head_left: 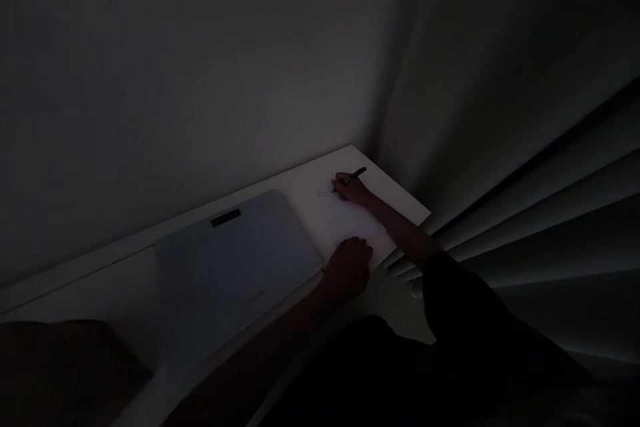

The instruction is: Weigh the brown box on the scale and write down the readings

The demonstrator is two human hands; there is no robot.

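Observation:
In the dim light my right hand [351, 188] is closed round a dark pen [360, 172], its lower end near small rows of marks on white paper [345, 217]. My left hand [349, 267] rests at the near edge of the paper, by the table's front edge. Its fingers are bent and pressed together, and whether anything is under them is hidden. The paper lies on the right part of the white table [395, 197].
A closed, light grey laptop [235, 267] lies left of the paper, with a small black strip [226, 217] on it. Behind the table stands a wall. Long curtains [540, 227] hang at the right. A dark shape [65, 373] fills the lower left corner.

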